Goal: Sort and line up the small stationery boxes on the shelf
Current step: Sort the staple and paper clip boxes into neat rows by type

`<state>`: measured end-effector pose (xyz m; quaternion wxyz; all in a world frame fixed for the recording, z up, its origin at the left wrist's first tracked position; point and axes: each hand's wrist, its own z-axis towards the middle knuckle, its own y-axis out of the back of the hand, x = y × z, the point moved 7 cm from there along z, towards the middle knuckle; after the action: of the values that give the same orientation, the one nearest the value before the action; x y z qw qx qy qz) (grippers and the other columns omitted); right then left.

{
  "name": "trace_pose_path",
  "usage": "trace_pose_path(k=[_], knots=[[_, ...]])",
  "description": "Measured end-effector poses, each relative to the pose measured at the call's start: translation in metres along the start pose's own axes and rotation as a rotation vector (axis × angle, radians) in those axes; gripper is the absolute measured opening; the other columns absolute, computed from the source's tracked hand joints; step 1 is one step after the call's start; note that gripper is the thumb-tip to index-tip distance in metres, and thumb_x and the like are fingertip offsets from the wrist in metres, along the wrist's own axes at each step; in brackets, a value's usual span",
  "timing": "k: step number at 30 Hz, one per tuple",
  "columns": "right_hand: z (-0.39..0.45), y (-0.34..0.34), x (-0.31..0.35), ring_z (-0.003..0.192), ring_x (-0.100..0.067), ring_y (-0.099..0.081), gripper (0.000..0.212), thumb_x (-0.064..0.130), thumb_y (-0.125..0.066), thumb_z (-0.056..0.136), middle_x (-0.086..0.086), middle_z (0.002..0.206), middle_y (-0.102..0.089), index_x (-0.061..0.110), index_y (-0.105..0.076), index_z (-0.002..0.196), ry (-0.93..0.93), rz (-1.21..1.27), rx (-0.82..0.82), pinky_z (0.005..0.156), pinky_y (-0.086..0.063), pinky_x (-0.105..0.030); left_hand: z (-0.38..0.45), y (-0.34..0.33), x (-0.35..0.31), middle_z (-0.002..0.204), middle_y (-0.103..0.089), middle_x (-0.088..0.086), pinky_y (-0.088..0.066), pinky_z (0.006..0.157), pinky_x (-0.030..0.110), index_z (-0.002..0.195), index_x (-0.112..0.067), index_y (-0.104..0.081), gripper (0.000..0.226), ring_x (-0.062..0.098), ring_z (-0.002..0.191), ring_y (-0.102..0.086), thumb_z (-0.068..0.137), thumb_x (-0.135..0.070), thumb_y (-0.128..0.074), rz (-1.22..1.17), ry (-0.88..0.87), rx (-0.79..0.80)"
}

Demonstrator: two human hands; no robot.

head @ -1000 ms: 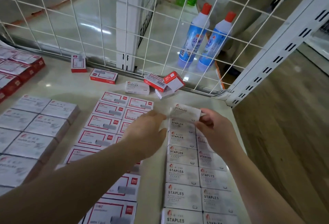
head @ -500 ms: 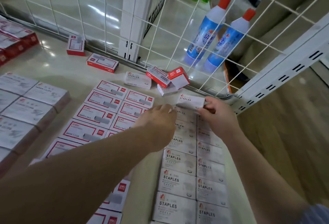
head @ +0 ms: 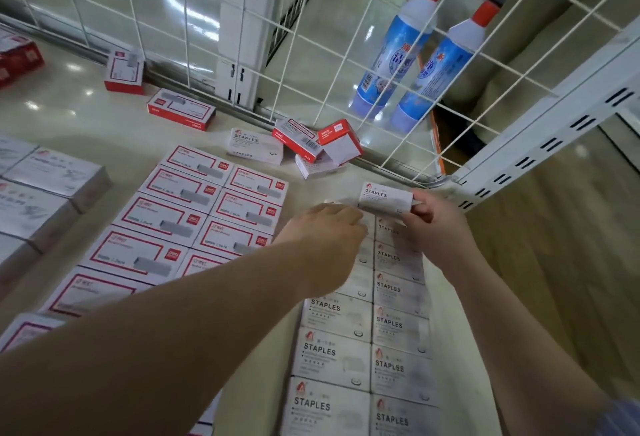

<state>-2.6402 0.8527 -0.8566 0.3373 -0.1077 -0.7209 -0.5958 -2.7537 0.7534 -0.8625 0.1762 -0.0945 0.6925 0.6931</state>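
Nearest: double column of small white cardboard boxes printed STAPLES (head: pixel 329 356), laid flat and edge to edge on the glossy cream shelf (head: pixel 69 117). I count about six rows showing in each column; the far rows are hidden under the hands.

Right hand (head: pixel 438 227) pinches one more white STAPLES box (head: pixel 386 198) by its end, held at the far head of the right column, not clearly set down. Left hand (head: pixel 325 238) lies over the head of the left column, fingers bent downward; what they touch I cannot tell.

Left of these: red-bordered white boxes (head: pixel 173 217) in two lined columns, about ten visible. Further left: larger grey-white boxes (head: pixel 52 176), ranked, count uncertain at the frame edge.

Far, along the white wire grid (head: pixel 207 20): loose stock not yet sorted. One stray STAPLES box (head: pixel 254 144), a heap of three tumbled red-and-white boxes (head: pixel 322 144), two more red-sided boxes (head: pixel 180 108) apart.

Judgement: well over halfway; roughly six strays left.

Beyond the grid, two blue bottles with red caps (head: pixel 398 54).
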Motion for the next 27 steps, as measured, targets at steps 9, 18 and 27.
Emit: trace_pose_path(k=[9,18,27], knots=[[0.001,0.008,-0.022,0.102,-0.019,-0.059,0.026,0.012,-0.058,0.090,-0.003,0.109,-0.065,0.016,-0.062,0.115,-0.109,0.053,0.030,0.087,-0.050,-0.034,0.015,-0.012,-0.014,0.138,-0.039,-0.002,-0.030,0.106,0.034,0.136,-0.021,-0.039,0.040,0.019,0.127,-0.036,0.097,-0.020,-0.039,0.035,-0.018,-0.030],[0.005,0.012,-0.025,0.099,-0.014,-0.050,0.037,0.011,-0.054,0.091,-0.006,0.112,-0.057,0.007,-0.052,0.128,-0.150,-0.026,-0.021,0.085,-0.047,-0.030,0.019,-0.011,-0.012,0.132,-0.043,-0.006,-0.039,0.096,0.033,0.133,-0.022,-0.044,0.036,0.016,0.118,-0.043,0.098,-0.024,-0.035,0.020,-0.011,-0.025],[0.016,-0.014,-0.022,0.112,-0.023,-0.050,0.039,0.038,-0.061,0.085,-0.004,0.119,-0.055,0.028,-0.057,0.123,0.004,-0.107,0.040,0.098,-0.043,-0.045,0.014,-0.010,-0.012,0.136,-0.039,-0.005,-0.039,0.100,0.036,0.137,-0.023,-0.038,0.040,0.017,0.123,-0.039,0.099,-0.028,-0.030,0.002,-0.003,-0.018]])
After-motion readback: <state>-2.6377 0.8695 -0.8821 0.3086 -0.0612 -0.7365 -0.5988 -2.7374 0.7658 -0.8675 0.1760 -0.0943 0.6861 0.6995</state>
